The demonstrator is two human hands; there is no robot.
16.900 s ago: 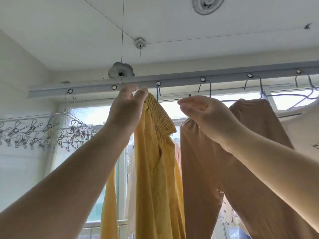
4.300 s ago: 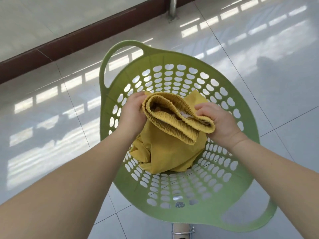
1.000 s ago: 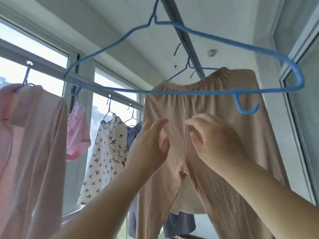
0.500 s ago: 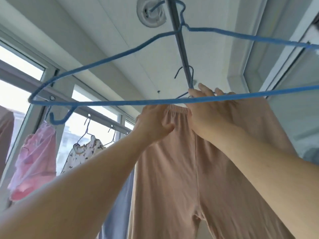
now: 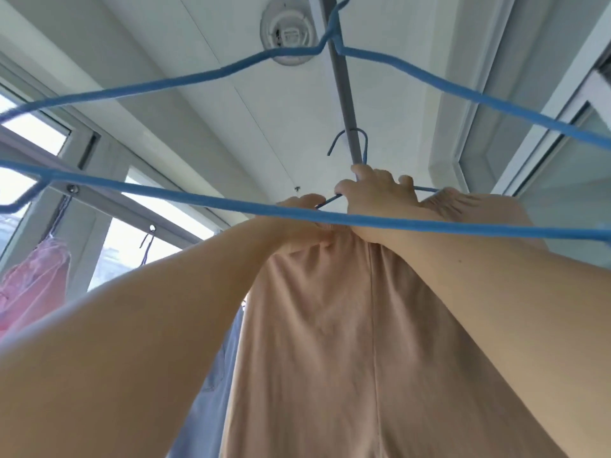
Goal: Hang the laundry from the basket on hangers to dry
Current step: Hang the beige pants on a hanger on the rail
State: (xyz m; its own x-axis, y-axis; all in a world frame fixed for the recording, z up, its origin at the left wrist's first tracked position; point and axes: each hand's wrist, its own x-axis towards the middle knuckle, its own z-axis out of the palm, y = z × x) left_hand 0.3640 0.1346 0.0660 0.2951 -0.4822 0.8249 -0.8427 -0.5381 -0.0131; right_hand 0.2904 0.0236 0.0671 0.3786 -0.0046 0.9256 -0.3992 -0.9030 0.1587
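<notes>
Window side on the left already has a pink garment [image 5: 31,285] drying. Left hand [image 5: 297,223] and right hand [image 5: 377,200] both grip the peach trousers' [image 5: 347,342] hanger [image 5: 330,203] up at the rail [image 5: 344,90]. One empty blue hanger [image 5: 198,206] hangs closer, so I'd guess there's more to go.

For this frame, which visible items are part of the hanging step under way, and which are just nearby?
In use:
- peach trousers
- their blue hanger, hooked on the rail
- left hand and right hand, both up at the waistband

Nearby only:
- empty blue hanger in the foreground
- pink garment
- grey-blue garment
- ceiling lamp
</notes>
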